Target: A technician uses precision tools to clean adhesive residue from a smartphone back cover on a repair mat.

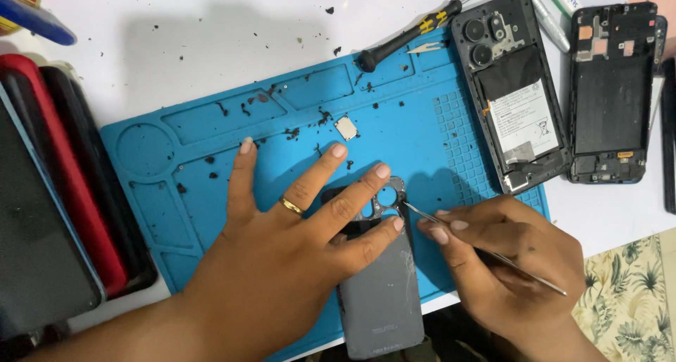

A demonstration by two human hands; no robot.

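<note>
The left hand point(282, 242) is pressing flat, fingers spread, on a grey phone back cover point(380, 291) that is lying on the blue repair mat point(211, 158) at the table's near edge. The right hand point(507, 263) is pinching thin metal tweezers point(486, 253), their tip touching the cover's camera cutout. An opened phone point(514, 87) is lying just beyond the mat.

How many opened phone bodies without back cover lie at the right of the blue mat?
2: a black opened phone body with battery on the blue silicone mat's right edge; a black empty phone frame farther right. Others may be out of view.
</note>
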